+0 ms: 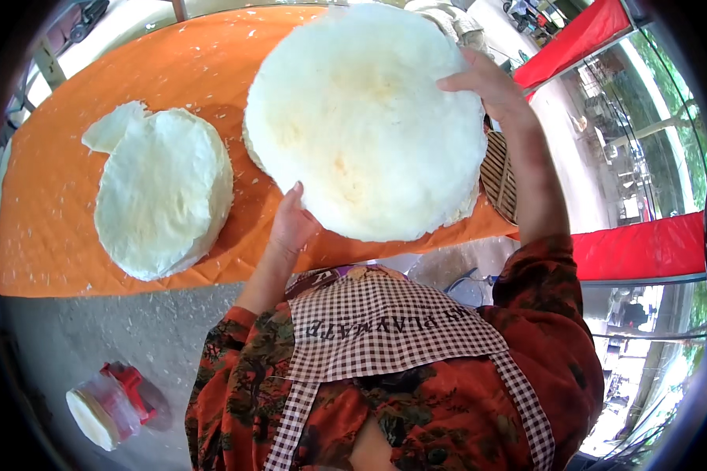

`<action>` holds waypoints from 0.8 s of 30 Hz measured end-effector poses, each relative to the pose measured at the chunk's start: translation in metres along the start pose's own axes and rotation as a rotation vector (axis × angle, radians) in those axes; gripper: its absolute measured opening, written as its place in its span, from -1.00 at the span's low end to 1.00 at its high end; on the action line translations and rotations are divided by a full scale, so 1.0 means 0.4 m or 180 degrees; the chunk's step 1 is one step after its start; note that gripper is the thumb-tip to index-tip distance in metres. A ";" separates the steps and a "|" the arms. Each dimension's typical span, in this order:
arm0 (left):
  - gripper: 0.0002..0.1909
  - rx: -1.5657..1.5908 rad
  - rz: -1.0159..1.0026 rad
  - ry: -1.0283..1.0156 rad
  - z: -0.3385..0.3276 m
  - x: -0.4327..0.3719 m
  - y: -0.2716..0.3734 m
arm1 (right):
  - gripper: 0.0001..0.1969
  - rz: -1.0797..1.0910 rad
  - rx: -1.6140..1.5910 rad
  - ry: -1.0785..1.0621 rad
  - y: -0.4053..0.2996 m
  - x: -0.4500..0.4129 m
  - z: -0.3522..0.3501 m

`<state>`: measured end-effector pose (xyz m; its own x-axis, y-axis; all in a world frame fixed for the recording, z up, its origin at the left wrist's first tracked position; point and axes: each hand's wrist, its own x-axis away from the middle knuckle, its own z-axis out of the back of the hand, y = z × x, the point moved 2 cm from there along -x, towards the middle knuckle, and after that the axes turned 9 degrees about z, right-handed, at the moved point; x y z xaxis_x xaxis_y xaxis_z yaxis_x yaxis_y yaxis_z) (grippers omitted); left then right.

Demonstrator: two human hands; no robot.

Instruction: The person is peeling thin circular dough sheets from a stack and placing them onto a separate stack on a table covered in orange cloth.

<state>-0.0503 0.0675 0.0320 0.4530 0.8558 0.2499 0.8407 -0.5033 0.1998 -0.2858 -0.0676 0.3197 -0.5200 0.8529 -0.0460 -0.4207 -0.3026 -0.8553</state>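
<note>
A large, thin, round, pale flatbread sheet [365, 129] with light brown patches is held up over the table. My left hand [294, 224] grips its near left edge, the thumb lying on top. On the far right edge is my right hand [486, 82], thumb over the upper face and the other fingers mostly hidden behind. Layered edges of more sheets show under its left side and lower right. To the left lies a thick stack of smaller, similar sheets [159, 194]; a torn flap sticks out at its upper left.
An orange cloth [53, 218] scattered with pale crumbs covers the table. A slatted woven tray [499, 176] lies by my right forearm. On the grey floor at lower left, a pale round stack in clear plastic [94, 418] sits by a red object [131, 388]. Red panels [642, 250] stand at right.
</note>
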 end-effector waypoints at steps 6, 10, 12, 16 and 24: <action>-0.43 -0.0144 -0.0072 0.1412 0.163 -0.018 0.007 | -0.54 -0.1419 -0.3140 0.0820 0.602 0.066 -0.138; -0.51 -0.0442 -0.0006 0.1843 0.258 -0.044 -0.022 | -0.56 -0.2264 -0.3520 0.0749 0.741 0.201 -0.305; -0.56 -0.0318 0.0057 0.1709 0.248 -0.057 -0.020 | -0.56 -0.2406 -0.3314 0.0906 0.743 0.218 -0.312; -0.53 -0.0082 -0.0286 0.1981 0.208 -0.044 -0.039 | -0.51 -0.1128 -0.3962 0.0945 0.699 0.248 -0.335; -0.55 -0.0295 -0.0412 0.1864 0.170 -0.004 -0.077 | -0.55 -0.1888 -0.3520 0.1352 0.692 0.260 -0.387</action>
<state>-0.0569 0.0897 -0.0390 0.0881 0.7160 0.6925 0.8368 -0.4304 0.3385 -0.3413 0.0031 -0.0019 -0.1119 0.8620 0.4945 0.4270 0.4910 -0.7593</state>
